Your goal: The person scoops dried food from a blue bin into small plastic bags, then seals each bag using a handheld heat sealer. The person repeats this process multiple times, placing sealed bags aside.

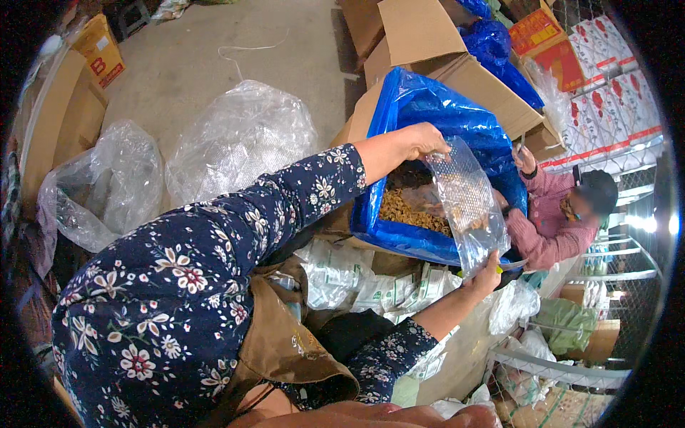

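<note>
My left hand point(428, 142) grips the upper end of a bubble wrap strip point(465, 198). The lower end is in my right hand point(484, 275), which also has a yellow-handled blade tool point(515, 264); whether it is a knife or scissors I cannot tell. Stretched between both hands, the strip hangs over an open cardboard carton point(364, 115) lined with a blue plastic bag point(455, 115). Brown, curled dried pieces point(409, 211) lie inside the bag, with clear plastic on part of them. The strip hides some of the contents.
Across the carton, a co-worker in a pink top point(551, 224) has one hand raised at its edge. A big bubble wrap bundle point(246, 139) and a clear plastic bag point(107, 182) lie left. White printed packets point(396, 286) lie below the carton. Metal railings point(562, 369) stand lower right.
</note>
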Motion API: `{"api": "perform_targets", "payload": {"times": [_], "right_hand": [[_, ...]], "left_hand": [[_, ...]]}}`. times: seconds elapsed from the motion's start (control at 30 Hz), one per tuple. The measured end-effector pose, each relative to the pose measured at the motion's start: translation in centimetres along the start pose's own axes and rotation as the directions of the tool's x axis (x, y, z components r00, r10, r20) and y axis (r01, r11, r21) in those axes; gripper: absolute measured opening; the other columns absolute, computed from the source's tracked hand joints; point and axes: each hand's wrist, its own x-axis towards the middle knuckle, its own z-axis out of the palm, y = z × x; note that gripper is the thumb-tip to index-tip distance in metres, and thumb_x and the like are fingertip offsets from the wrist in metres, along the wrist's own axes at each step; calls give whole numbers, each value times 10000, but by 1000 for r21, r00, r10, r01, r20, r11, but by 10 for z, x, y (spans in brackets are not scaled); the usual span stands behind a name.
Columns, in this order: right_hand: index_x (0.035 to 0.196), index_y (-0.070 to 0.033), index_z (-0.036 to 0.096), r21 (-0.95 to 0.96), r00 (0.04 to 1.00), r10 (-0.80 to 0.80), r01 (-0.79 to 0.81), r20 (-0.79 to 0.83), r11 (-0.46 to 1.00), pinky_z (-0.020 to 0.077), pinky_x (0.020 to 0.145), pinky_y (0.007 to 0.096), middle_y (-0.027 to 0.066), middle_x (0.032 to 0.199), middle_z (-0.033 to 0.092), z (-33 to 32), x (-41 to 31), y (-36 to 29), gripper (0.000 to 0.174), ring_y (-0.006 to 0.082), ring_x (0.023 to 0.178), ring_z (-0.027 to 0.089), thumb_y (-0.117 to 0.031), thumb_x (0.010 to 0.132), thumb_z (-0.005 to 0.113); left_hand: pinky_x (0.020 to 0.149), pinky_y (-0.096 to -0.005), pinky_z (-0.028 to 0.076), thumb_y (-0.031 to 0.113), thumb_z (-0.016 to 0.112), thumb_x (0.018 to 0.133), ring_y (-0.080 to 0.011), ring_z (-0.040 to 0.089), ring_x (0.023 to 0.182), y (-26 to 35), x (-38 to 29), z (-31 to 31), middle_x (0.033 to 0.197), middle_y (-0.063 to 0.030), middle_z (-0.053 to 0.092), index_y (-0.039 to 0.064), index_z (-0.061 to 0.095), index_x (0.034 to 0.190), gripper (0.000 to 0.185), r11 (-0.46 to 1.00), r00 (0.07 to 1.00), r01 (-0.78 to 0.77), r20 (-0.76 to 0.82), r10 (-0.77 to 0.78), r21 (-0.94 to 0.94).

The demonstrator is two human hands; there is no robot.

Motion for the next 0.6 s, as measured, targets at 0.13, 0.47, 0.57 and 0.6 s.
{"api": "perform_targets", "payload": {"times": [0.13, 0.47, 0.57, 0.6], "right_hand": [[818, 23, 633, -125, 991, -96, 85, -90, 989, 399, 566, 271, 23, 747, 575, -14, 4, -6, 278, 106, 629, 485, -253, 853, 645], [782, 65, 564, -472, 948, -314, 259, -41, 843, 431, 592, 363, 106, 699, 589, 6, -30, -39, 308, 186, 617, 516, -231, 847, 616], [792, 63, 544, -676, 837, -544, 439, 67, 592, 422, 577, 392, 162, 663, 572, 31, -50, -54, 349, 273, 594, 529, -277, 866, 579], [788, 54, 544, -701, 798, -596, 477, 92, 530, 422, 577, 399, 171, 667, 578, 39, -55, -57, 347, 294, 595, 535, -282, 865, 580]], "left_hand": [[504, -308, 447, 84, 661, 804, -155, 577, 584, 4, 1, -13, 779, -92, 682, 22, 638, 761, 78, 999, 993, -45, -108, 46, 11], [584, -347, 485, 181, 713, 714, -221, 635, 624, 22, -7, -24, 737, -150, 652, 1, 652, 809, 212, 621, 817, -226, -202, 540, 750], [580, -349, 490, 169, 692, 736, -227, 638, 615, 24, -10, -15, 734, -136, 657, -1, 644, 797, 187, 631, 816, -259, -184, 548, 731], [564, -336, 491, 161, 669, 760, -210, 636, 600, 24, -12, -12, 729, -123, 664, 0, 634, 785, 166, 591, 792, -279, -167, 587, 757]]}}
